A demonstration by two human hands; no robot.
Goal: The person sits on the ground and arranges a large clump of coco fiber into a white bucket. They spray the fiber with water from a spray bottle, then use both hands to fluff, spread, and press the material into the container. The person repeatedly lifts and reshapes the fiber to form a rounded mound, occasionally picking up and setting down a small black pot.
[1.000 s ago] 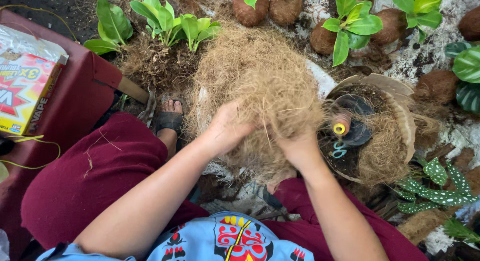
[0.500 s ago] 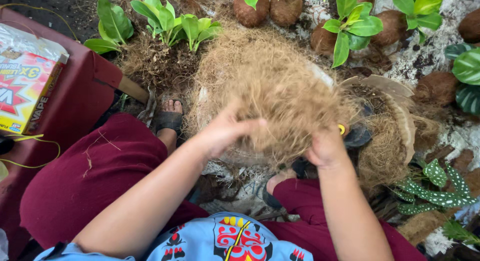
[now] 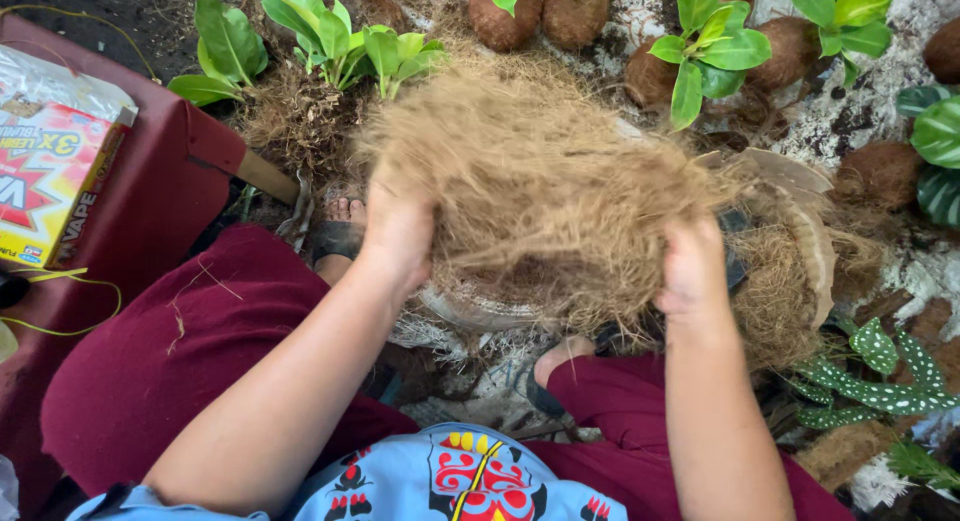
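Your left hand [image 3: 398, 226] at 9 o'clock and right hand [image 3: 690, 271] at 3 clutch the coconut fibre mat [image 3: 540, 181]; uneven pull likely tears it or sheds strands.

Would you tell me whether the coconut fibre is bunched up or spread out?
Spread out: the coconut fibre is a wide loose sheet held between the left hand and right hand.

I see the fibre mat [image 3: 540, 181] at frame centre between my hands, leafy plants [image 3: 330, 41] along the top, a printed box [image 3: 50, 181] far left, a fibre-filled basket [image 3: 790, 271] right.
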